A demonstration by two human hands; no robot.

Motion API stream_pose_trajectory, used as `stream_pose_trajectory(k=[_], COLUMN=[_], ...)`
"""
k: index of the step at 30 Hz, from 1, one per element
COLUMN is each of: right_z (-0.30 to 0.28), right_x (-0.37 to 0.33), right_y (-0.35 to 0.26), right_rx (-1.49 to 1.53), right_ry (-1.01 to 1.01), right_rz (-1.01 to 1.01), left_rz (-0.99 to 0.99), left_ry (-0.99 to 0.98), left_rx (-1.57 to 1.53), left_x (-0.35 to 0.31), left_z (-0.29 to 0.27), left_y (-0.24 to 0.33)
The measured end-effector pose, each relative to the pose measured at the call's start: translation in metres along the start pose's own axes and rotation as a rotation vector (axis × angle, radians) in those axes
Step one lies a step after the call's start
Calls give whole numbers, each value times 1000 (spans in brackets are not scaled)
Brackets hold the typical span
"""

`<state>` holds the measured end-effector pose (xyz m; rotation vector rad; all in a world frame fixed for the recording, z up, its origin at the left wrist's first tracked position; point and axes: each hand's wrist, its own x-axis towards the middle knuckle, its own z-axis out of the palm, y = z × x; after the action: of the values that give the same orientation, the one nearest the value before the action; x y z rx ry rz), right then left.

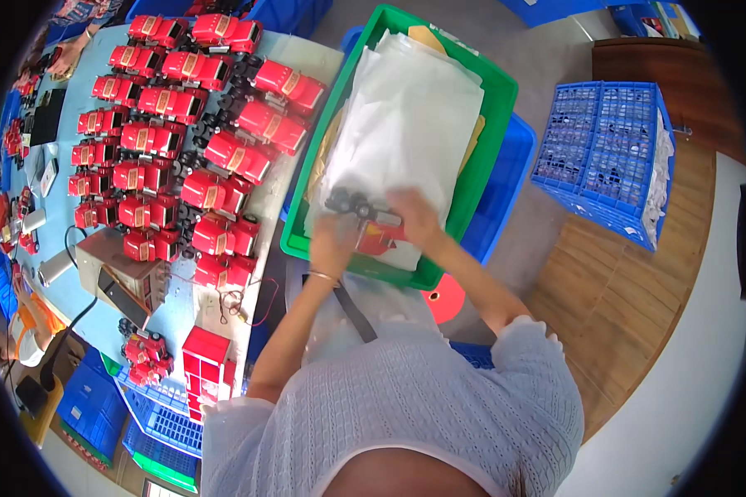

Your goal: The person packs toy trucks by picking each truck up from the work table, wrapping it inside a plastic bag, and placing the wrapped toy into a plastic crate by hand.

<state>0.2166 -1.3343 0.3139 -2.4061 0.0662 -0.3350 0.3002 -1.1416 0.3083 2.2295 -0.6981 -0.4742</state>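
Between my hands is a red toy truck (378,238) with black wheels, smeared by motion, held over the green crate (496,137). My left hand (333,243) is closed on the truck's left side. On the opposite side, my right hand (414,217) closes on it near the wheels, its fingers blurred. Under the truck lies a stack of white plastic bags or sheets (406,116), filling most of the crate. Bits of brown cardboard (425,38) show along the crate's inner edges.
On the table (286,62) at left stand rows of red toy trucks (170,103), a brown box-shaped device (124,261) and a red box (205,364). A blue tub (514,166) sits beneath the crate. Further right is a blue lattice crate (605,149). Another person's arm (29,311) shows far left.
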Motion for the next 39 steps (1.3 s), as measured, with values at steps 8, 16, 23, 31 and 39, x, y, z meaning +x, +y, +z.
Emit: stream_pose_trajectory(k=[8, 16, 23, 31, 39], right_z=[19, -27, 22, -21, -13], right_x=[-77, 13, 30, 21, 54], right_y=[-71, -12, 30, -81, -280], right_rx=[188, 54, 85, 121, 740], right_ry=[-448, -153, -1048, -575, -634], right_rz=[-238, 203, 440, 487, 234], left_rz=[186, -681, -537, -472, -16], left_ry=[-168, -495, -536, -8, 402], left_rx=[-593, -756, -1137, -974, -1125], left_x=[52, -42, -48, -69, -185], left_z=[-38, 31, 72, -39, -225], left_y=[75, 24, -20, 43, 47])
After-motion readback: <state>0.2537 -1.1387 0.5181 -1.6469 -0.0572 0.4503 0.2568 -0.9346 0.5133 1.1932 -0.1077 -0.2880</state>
